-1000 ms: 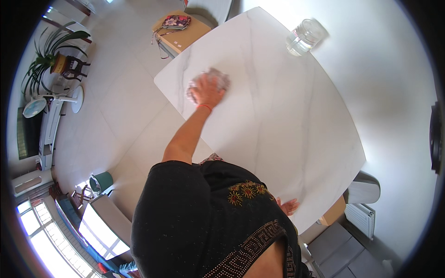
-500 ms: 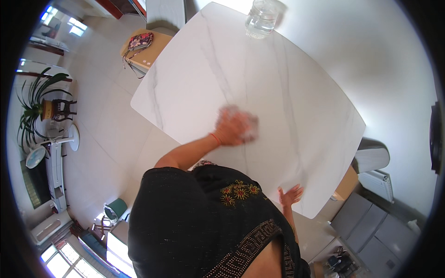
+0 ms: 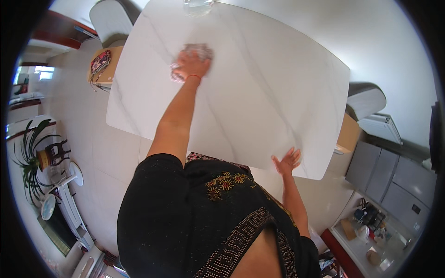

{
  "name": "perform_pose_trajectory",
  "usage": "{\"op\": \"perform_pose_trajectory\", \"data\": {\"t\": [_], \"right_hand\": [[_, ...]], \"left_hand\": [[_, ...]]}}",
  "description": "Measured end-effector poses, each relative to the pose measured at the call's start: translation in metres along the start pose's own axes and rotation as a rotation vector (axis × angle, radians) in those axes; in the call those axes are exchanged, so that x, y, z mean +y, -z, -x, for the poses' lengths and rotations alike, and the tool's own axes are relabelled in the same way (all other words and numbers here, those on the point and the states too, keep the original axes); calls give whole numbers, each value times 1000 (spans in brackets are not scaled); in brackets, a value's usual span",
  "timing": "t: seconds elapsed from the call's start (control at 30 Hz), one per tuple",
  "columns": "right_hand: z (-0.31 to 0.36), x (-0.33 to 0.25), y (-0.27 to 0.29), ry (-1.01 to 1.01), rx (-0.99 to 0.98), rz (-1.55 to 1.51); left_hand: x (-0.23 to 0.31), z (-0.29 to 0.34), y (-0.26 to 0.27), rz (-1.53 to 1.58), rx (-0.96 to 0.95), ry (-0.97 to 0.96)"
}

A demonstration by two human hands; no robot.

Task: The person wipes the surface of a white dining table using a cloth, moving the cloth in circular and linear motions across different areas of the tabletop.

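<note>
A bright, pale-tiled room is seen from above, its lines bent toward the rim. Its middle is filled by a white, grey-veined worktop point(image 3: 250, 106), rounded at the corners. Over the left half of this surface, well in from the near edge, a pinkish, patterned cloth point(image 3: 204, 51) is bunched beneath the left grip point(image 3: 190, 66). The cloth is covered by palm and fingers; both are blurred, so whether it is grasped or merely pressed cannot be told. A thin red band point(image 3: 194, 76) is worn on that wrist. The right grip point(image 3: 288, 161) is released, rested near the closer right corner with fingers spread and nothing held. At the far edge a clear glass jar point(image 3: 198, 6) is cut off by the top of the view. A floral pouch point(image 3: 100, 61) is set on a tan seat point(image 3: 109, 73) beyond the left side. Grey-backed chairs are placed at left point(image 3: 110, 21) and right point(image 3: 367, 103). A potted plant point(image 3: 43, 159) is stood farther left; grey cabinets point(image 3: 380, 171) are seen lower right.
</note>
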State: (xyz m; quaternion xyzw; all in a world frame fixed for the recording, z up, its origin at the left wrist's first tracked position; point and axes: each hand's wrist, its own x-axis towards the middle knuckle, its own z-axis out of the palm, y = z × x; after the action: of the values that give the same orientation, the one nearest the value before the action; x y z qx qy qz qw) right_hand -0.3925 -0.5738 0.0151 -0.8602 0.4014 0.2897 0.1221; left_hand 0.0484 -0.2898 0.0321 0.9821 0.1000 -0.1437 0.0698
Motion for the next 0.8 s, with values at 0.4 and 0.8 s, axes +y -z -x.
{"op": "perform_pose_trajectory", "data": {"t": [0.4, 0.8], "right_hand": [[4, 6, 7, 36, 31, -84], [-12, 105, -12, 464, 180, -397]], "left_hand": [[35, 233, -69, -65, -57, -908], [-15, 276, -86, -94, 6, -146]]}}
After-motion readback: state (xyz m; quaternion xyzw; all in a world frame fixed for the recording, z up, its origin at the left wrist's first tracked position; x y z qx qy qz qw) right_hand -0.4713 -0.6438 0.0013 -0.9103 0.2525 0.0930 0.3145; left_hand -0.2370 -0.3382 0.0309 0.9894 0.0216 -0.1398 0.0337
